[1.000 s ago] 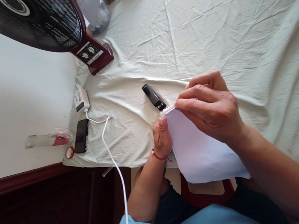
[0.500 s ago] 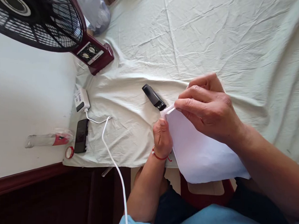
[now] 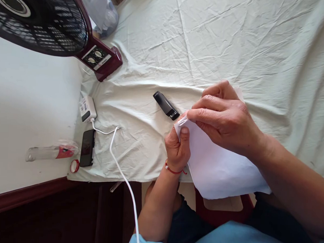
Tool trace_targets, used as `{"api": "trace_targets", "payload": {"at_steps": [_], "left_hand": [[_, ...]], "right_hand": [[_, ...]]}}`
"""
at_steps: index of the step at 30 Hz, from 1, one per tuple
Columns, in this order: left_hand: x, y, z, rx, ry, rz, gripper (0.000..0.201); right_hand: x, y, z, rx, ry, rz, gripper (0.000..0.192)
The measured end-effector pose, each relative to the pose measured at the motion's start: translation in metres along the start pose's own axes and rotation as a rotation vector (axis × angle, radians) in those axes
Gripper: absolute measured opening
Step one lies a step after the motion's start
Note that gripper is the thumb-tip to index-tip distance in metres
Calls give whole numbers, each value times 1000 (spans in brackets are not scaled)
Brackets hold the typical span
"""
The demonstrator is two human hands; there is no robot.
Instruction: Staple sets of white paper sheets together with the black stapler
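A stack of white paper sheets lies over the near edge of the cloth-covered table. My right hand pinches the stack's top left corner between thumb and fingers. My left hand, with a red thread at the wrist, grips the same corner from the left, thumb on top. A black stapler lies on the cloth just beyond that corner, touching neither hand.
A dark red fan stands at the back left. A white charger with its cable, a black phone, an empty plastic bottle and a small red tape roll lie at the left.
My left hand has moved up onto the paper corner and its thumb now presses on it. My right hand has shifted slightly lower on the same corner.
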State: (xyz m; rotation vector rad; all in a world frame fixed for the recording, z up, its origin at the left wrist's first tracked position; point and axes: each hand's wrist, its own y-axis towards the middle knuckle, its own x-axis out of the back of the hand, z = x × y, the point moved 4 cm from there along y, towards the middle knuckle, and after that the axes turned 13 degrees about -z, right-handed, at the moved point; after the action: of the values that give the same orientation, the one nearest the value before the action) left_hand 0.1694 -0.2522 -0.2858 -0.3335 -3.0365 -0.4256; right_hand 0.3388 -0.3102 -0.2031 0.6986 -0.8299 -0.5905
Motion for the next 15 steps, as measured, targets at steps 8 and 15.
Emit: {"api": "trace_targets", "payload": {"at_steps": [8,15], "left_hand": [[-3,-1,-3,-54,-22,40,32],[-6,3,-11,-152,-18,60,35]], "right_hand": [[-2,-2,-1,-17,17,3,24],[-2,-1,0,-7,12,-2,24]]}}
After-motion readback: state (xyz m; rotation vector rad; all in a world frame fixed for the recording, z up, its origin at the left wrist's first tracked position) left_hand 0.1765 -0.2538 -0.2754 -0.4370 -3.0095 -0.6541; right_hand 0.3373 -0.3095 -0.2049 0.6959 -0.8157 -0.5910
